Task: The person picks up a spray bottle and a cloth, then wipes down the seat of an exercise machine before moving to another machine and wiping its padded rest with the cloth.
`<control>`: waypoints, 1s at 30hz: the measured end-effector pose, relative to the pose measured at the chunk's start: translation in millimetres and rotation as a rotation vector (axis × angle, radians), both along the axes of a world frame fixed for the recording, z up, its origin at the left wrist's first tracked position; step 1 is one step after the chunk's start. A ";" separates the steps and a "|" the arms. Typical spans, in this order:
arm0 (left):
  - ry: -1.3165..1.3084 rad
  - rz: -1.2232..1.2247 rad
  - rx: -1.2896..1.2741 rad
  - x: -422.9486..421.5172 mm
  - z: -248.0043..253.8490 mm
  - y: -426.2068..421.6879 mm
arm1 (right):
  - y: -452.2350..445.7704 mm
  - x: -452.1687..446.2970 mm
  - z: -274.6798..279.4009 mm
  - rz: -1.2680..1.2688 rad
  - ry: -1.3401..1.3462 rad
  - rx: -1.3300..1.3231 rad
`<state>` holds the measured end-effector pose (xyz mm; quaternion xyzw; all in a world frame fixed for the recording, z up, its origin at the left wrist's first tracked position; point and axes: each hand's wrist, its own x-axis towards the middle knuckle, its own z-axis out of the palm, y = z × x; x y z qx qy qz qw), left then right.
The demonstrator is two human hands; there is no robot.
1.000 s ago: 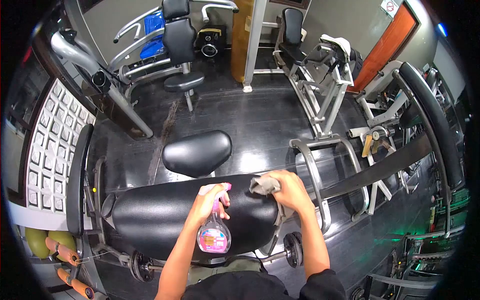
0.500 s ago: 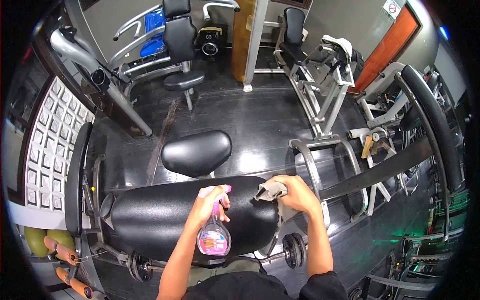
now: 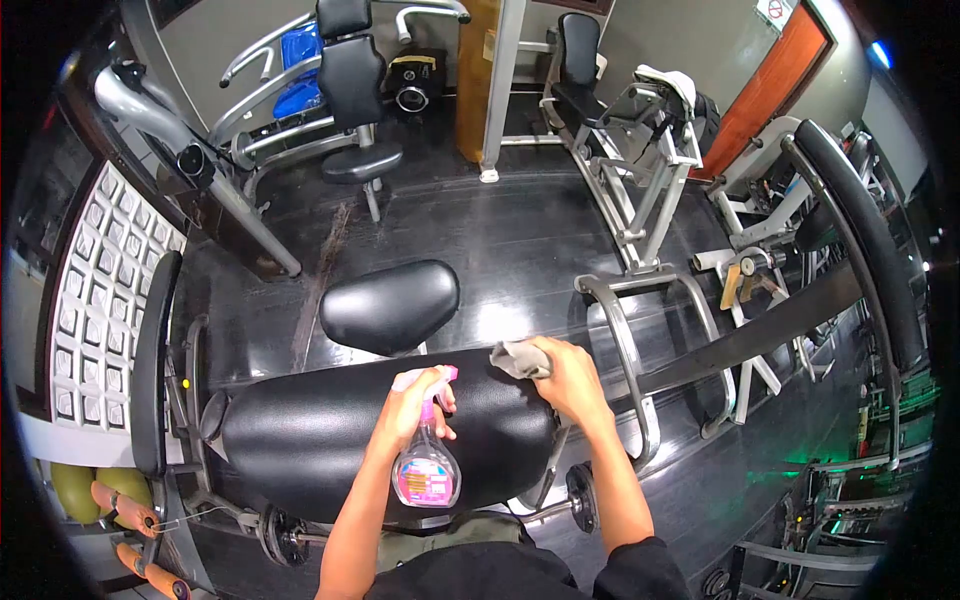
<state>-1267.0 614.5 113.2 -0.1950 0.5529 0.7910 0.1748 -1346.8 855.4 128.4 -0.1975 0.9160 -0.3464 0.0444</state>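
My left hand is wrapped round the neck of a clear spray bottle with a pink trigger head and a pink and blue label. The bottle is upright over the middle of a long black padded bench. In my right hand is a crumpled grey cloth, bunched at the fingertips over the bench's far right edge. Whether the cloth touches the pad I cannot tell. Just beyond the bench sits a smaller black padded seat.
Weight plates on a bar stand low at the bench's near side. A silver tubular frame rises close to my right forearm. Farther off are a shoulder machine and another grey machine. Green exercise balls lie at lower left.
My right hand has moved left and slightly away from me with the cloth, toward the bench's far edge. My left hand and the bottle stay almost in place.
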 end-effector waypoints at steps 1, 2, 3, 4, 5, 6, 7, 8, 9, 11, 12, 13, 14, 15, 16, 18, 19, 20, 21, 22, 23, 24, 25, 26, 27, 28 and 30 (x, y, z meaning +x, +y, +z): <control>0.000 -0.001 -0.002 -0.1 0.6 0.1 | 5.6 5.6 4.4 -0.005 -0.008 -0.023; -0.002 -0.001 -0.002 0.3 1.0 0.4 | 11.2 12.2 8.7 -0.011 -0.018 -0.045; 0.000 0.000 0.000 0.6 1.1 0.3 | 16.3 20.2 11.6 -0.017 -0.022 -0.030; 0.003 0.001 0.000 0.2 0.9 0.3 | 21.0 28.0 15.4 -0.017 -0.019 -0.027; 0.006 0.001 0.000 -0.4 0.7 0.2 | 25.1 35.8 19.2 -0.021 -0.023 -0.068; 0.009 0.001 0.003 -0.7 -0.2 0.4 | 29.5 43.5 20.5 -0.027 -0.029 -0.109; 0.012 0.002 0.003 -1.1 -1.4 0.2 | 34.7 50.4 19.7 -0.039 -0.032 -0.093; 0.015 0.004 0.001 -1.5 -2.1 0.0 | 37.5 55.1 20.2 -0.038 -0.027 -0.092; 0.019 0.004 0.001 -1.5 -1.6 -0.1 | 39.6 59.5 21.5 -0.024 -0.040 -0.115; -0.008 0.039 0.041 -2.5 0.2 0.4 | 40.5 63.5 17.9 -0.021 -0.047 -0.160; -0.003 0.037 0.040 -2.7 -0.1 0.4 | 37.1 64.0 14.3 -0.023 -0.041 -0.161; 0.000 0.039 0.040 -3.4 -1.4 0.0 | 30.9 63.4 11.5 -0.062 0.012 -0.172; 0.003 0.042 0.039 -4.0 -3.2 0.0 | 24.0 63.0 7.9 -0.100 0.065 -0.183; 0.014 0.031 0.004 -5.0 -6.8 -0.1 | 15.6 62.7 1.6 -0.143 0.113 -0.192; 0.022 0.029 -0.001 -5.6 -9.1 0.3 | 8.9 61.4 -3.7 -0.185 0.131 -0.194; 0.041 0.021 -0.004 -7.6 -8.8 -0.1 | 3.4 60.6 -8.5 -0.240 0.189 -0.182; 0.066 0.014 0.006 -6.4 -5.7 0.4 | 4.1 62.8 -9.2 -0.237 0.199 -0.190; 0.078 0.015 0.000 -4.2 -3.4 1.6 | 6.8 66.0 -9.8 -0.290 0.077 -0.318; 0.133 -0.024 -0.066 -2.1 -1.3 3.0 | 9.9 69.2 -10.8 -0.340 -0.046 -0.446; 0.188 -0.063 -0.131 0.6 3.4 5.9 | 14.7 74.1 -13.7 -0.335 -0.035 -0.454; 0.267 -0.093 -0.137 8.7 9.3 10.3 | 21.7 81.1 -18.4 -0.377 -0.030 -0.502; 0.283 -0.137 -0.193 15.3 19.4 16.2 | 29.2 89.9 -21.7 -0.422 -0.028 -0.547; 0.302 -0.139 -0.277 23.7 27.2 25.3 | 36.3 100.2 -20.9 -0.445 -0.011 -0.487; 0.322 -0.139 -0.360 31.6 30.8 33.4 | 41.9 110.2 -24.8 -0.444 -0.004 -0.488; 0.345 -0.158 -0.379 36.1 24.8 38.1 | 46.9 119.8 -30.7 -0.474 0.008 -0.525; 0.333 -0.163 -0.384 40.4 24.0 43.4 | 50.5 128.6 -35.4 -0.503 0.021 -0.563; 0.344 -0.181 -0.387 44.8 20.8 48.7 | 52.0 143.7 -41.0 -0.503 0.061 -0.588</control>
